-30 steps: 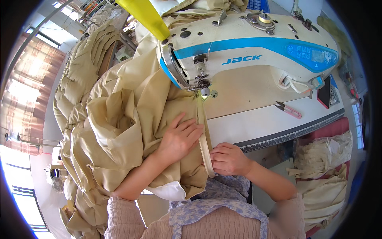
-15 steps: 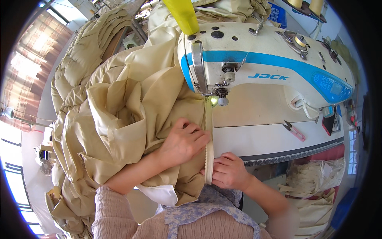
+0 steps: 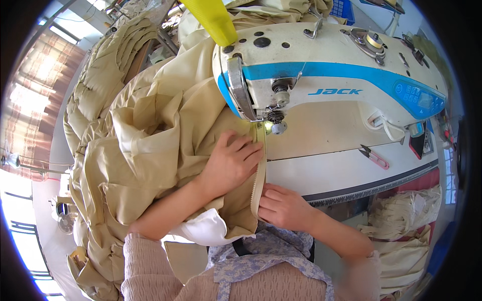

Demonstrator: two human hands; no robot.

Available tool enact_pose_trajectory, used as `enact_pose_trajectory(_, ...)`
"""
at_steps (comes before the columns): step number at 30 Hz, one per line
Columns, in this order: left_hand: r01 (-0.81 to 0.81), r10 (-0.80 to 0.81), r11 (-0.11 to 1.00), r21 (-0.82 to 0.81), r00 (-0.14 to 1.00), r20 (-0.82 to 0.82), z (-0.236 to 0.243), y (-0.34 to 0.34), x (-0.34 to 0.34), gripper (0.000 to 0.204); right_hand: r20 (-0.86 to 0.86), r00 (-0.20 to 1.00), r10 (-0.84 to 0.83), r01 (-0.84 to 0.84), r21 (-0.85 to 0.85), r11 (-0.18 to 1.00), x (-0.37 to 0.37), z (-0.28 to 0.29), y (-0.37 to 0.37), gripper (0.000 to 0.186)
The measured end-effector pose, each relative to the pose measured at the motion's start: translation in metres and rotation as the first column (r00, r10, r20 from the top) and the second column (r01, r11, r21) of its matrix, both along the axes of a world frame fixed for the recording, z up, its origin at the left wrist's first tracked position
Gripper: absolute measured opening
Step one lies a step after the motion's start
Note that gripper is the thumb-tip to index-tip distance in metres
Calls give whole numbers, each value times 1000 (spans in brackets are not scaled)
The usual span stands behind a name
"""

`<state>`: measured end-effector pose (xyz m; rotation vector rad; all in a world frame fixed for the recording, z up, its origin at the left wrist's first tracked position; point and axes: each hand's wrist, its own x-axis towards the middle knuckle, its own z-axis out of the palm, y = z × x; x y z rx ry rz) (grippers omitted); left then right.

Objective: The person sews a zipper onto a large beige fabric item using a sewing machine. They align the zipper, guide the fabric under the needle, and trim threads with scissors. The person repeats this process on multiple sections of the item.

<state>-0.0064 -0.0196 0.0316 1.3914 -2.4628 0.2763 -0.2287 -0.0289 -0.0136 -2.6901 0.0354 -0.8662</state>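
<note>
A pale zipper tape (image 3: 258, 185) runs along the right edge of a beige garment (image 3: 201, 120), leading up to the needle area of the sewing machine (image 3: 301, 55). My left hand (image 3: 228, 163) lies across the garment, its fingers bent and fingertips pressed on the zipper below the needle. Lower down, my right hand (image 3: 286, 208) pinches the zipper's edge; its thumb and part of the grip are hidden. A small light glows beside the presser foot, which is mostly concealed by the machine head. White cloth (image 3: 203, 228) shows under my left forearm.
Pink-handled thread snips (image 3: 375, 157) lie on the white table (image 3: 326, 173), right of my hands. A ruler strip (image 3: 351, 193) follows its front edge. More garments (image 3: 105, 65) are heaped at the far left. A yellow cone (image 3: 211, 20) stands by the machine head. Bagged cloth (image 3: 404, 210) lies lower right.
Both hands and the zipper have moved a little toward the needle. The zipper's lower end now curves left beside my right hand. The whole view has shifted slightly.
</note>
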Motion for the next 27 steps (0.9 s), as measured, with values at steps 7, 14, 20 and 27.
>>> enact_pose_trajectory(7, 4, -3, 997, 74, 1000, -11, 4, 30, -10, 42, 69, 996, 52, -66, 222, 973, -13, -11, 5, 17)
enact_pose_trajectory(14, 3, 1, 997, 73, 999, -52, 8, 23, -12, 27, 58, 997, 48, -61, 255, 965, -12, -14, 3, 21)
enact_pose_trajectory(20, -2, 7, 996, 90, 999, -51, 6, 22, -11, 29, 51, 998, 37, -48, 252, 967, -11, -8, 2, 22)
enact_pose_trajectory(27, 10, -4, 996, 91, 998, -66, 0, 10, -1, 25, 15, 1000, -21, 17, 240, 971, -2, -3, -4, 27)
